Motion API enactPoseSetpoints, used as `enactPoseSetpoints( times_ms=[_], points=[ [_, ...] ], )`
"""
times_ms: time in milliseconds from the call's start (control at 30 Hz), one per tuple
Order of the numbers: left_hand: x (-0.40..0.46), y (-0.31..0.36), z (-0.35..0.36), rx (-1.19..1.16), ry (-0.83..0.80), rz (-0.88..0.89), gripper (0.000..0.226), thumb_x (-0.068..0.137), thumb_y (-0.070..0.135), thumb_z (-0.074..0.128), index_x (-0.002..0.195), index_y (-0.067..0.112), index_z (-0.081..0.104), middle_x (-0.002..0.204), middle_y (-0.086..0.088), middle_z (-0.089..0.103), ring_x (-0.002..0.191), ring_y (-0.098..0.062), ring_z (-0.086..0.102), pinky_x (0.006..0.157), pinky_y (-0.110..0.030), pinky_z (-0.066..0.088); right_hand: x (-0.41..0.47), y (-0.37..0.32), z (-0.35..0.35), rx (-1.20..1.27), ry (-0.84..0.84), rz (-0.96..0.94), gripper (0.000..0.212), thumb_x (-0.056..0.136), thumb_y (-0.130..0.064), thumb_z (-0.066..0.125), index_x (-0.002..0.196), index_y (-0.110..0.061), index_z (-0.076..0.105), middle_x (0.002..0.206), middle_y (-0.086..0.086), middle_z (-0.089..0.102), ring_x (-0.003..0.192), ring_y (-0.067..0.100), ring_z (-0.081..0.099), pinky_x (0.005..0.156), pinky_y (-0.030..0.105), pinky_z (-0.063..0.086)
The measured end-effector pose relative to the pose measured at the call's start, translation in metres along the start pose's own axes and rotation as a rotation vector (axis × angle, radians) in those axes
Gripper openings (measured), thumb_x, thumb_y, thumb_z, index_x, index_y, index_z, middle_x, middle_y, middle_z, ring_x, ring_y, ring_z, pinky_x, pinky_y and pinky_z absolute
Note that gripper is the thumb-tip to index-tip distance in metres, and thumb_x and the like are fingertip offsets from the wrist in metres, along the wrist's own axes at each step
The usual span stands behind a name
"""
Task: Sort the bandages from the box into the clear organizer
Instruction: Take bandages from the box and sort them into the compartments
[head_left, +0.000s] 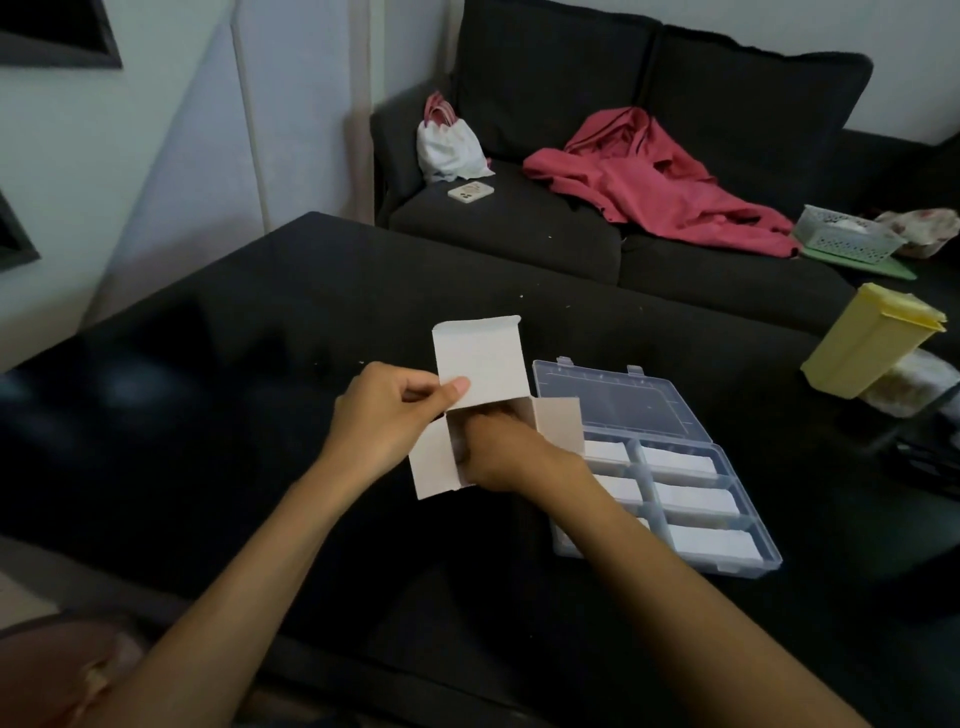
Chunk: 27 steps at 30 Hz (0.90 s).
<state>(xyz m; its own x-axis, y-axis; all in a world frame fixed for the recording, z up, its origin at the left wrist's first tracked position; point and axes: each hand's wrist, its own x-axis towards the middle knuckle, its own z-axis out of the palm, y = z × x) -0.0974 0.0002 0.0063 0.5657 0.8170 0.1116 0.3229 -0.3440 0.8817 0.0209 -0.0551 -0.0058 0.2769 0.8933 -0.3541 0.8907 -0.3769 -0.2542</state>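
Observation:
A white cardboard box (480, 364) stands open on the dark table, its lid flap raised. My left hand (384, 415) grips the box at its left side, thumb pinching the flap. My right hand (504, 452) reaches into the box's mouth; its fingers are hidden inside, so what they hold cannot be seen. To the right lies the clear organizer (727, 569) with its lid (623, 402) laid open behind it. White bandage packets (696, 501) fill several of its compartments.
A yellow lidded container (872, 340) stands at the table's right edge with a wrapped bundle below it. Behind the table is a dark sofa (519, 228) holding a white pouch, a phone, a red garment (660, 182) and a plastic basket (847, 234).

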Motion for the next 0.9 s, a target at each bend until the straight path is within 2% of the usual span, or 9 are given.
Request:
enactPoseSetpoints(
  times_ms=[200, 300, 367, 433, 533, 600, 667, 800, 900],
  points=[
    [0.005, -0.002, 0.000, -0.042, 0.020, -0.026, 0.027, 0.082, 0.047, 0.064, 0.081, 0.023, 0.076, 0.076, 0.007, 0.072, 0.080, -0.010, 0.067, 0.086, -0.044, 0.052, -0.001, 0.002, -0.003, -0.072, 0.304, -0.074, 0.036, 0.094, -0.015, 0.051, 0.130, -0.011, 0.048, 0.132, 0.010, 0.052, 0.117, 0.029, 0.051, 0.100, 0.036, 0.039],
    [0.009, -0.006, -0.001, -0.113, 0.019, -0.065, 0.026, 0.080, 0.047, 0.067, 0.078, 0.023, 0.076, 0.074, 0.007, 0.073, 0.080, -0.013, 0.069, 0.089, -0.047, 0.051, -0.002, 0.004, -0.009, -0.156, 0.344, -0.151, 0.036, 0.093, -0.012, 0.052, 0.129, -0.010, 0.050, 0.130, 0.010, 0.054, 0.114, 0.029, 0.054, 0.099, 0.035, 0.041],
    [0.012, -0.008, -0.003, -0.181, 0.050, -0.098, 0.022, 0.079, 0.043, 0.071, 0.076, 0.022, 0.076, 0.074, 0.006, 0.073, 0.081, -0.015, 0.069, 0.089, -0.046, 0.052, -0.005, 0.006, -0.013, -0.211, 0.355, -0.198, 0.030, 0.093, -0.011, 0.051, 0.123, -0.008, 0.054, 0.123, 0.012, 0.058, 0.107, 0.029, 0.056, 0.089, 0.033, 0.044],
    [0.013, -0.008, -0.006, -0.258, 0.079, -0.140, 0.017, 0.078, 0.038, 0.073, 0.076, 0.021, 0.076, 0.076, 0.005, 0.074, 0.080, -0.013, 0.069, 0.084, -0.038, 0.054, -0.013, 0.012, -0.017, -0.201, 0.369, -0.266, 0.023, 0.094, -0.012, 0.049, 0.114, -0.008, 0.060, 0.115, 0.013, 0.061, 0.099, 0.029, 0.058, 0.074, 0.027, 0.041],
    [0.013, -0.007, -0.008, -0.365, 0.103, -0.198, 0.014, 0.075, 0.031, 0.077, 0.077, 0.018, 0.075, 0.072, 0.006, 0.073, 0.069, -0.003, 0.068, 0.066, -0.021, 0.050, -0.030, 0.020, -0.021, -0.032, 0.320, -0.320, 0.026, 0.097, -0.016, 0.047, 0.119, -0.011, 0.059, 0.124, 0.010, 0.059, 0.103, 0.025, 0.060, 0.073, 0.019, 0.041],
    [0.014, -0.006, -0.006, -0.404, 0.086, -0.229, 0.013, 0.073, 0.032, 0.079, 0.076, 0.020, 0.074, 0.070, 0.009, 0.072, 0.069, -0.003, 0.067, 0.061, -0.017, 0.047, -0.039, 0.021, -0.024, 0.106, 0.265, -0.316, 0.024, 0.097, -0.017, 0.048, 0.116, -0.010, 0.060, 0.127, 0.008, 0.058, 0.108, 0.022, 0.059, 0.075, 0.020, 0.048],
    [0.014, -0.004, -0.004, -0.431, 0.044, -0.270, 0.011, 0.072, 0.032, 0.078, 0.076, 0.023, 0.073, 0.071, 0.012, 0.071, 0.075, -0.003, 0.065, 0.064, -0.018, 0.047, -0.043, 0.024, -0.029, 0.206, 0.199, -0.300, 0.022, 0.096, -0.018, 0.050, 0.112, -0.009, 0.062, 0.128, 0.009, 0.058, 0.108, 0.020, 0.059, 0.077, 0.026, 0.055],
    [0.021, -0.003, -0.003, -0.450, 0.000, -0.315, 0.021, 0.074, 0.037, 0.076, 0.090, 0.025, 0.072, 0.095, 0.004, 0.072, 0.096, -0.014, 0.065, 0.090, -0.032, 0.050, -0.048, 0.033, -0.042, 0.380, 0.121, -0.231, 0.026, 0.095, -0.018, 0.052, 0.116, -0.009, 0.063, 0.127, 0.007, 0.058, 0.089, 0.011, 0.058, 0.071, 0.021, 0.055],
    [0.023, 0.006, -0.005, -0.512, -0.026, -0.285, 0.043, 0.080, 0.053, 0.063, 0.113, 0.026, 0.063, 0.107, 0.005, 0.067, 0.099, -0.010, 0.062, 0.077, -0.026, 0.048, -0.046, 0.039, -0.045, 0.607, 0.120, -0.154, 0.027, 0.094, -0.017, 0.053, 0.119, -0.012, 0.062, 0.111, -0.002, 0.061, 0.080, 0.010, 0.061, 0.068, 0.018, 0.056]
  ],
)
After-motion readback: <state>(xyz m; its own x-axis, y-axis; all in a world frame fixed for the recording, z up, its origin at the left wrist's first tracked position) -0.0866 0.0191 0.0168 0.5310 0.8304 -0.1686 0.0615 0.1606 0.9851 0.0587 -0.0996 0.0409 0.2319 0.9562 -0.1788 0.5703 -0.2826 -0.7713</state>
